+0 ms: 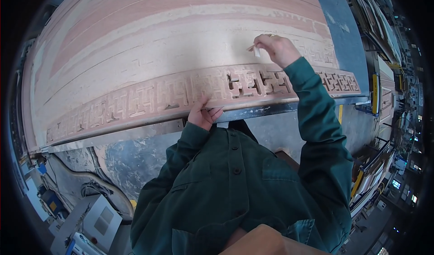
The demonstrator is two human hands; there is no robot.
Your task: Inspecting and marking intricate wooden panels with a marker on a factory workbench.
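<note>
A long, thin reddish-brown board (153, 96) with a geometric cut-out pattern lies along the near edge of the worktable. My left hand (205, 114) grips its front edge near the middle, thumb on top and fingers underneath. Several slots right of that hand are open through, while many on the left look filled with pale dust or pieces. Raised above the board's far edge, my right hand (279, 50) pinches a small pale piece (257, 52) between thumb and fingers. Its exact kind is too small to tell.
Pale dust covers the reddish table surface (181, 33), which bears faint groove marks. A blue-grey table end (343, 29) lies at the right. Sheets stand stacked on racks (377, 173) farther right. A grey machine cabinet (97, 219) and a hose (90, 176) are at lower left.
</note>
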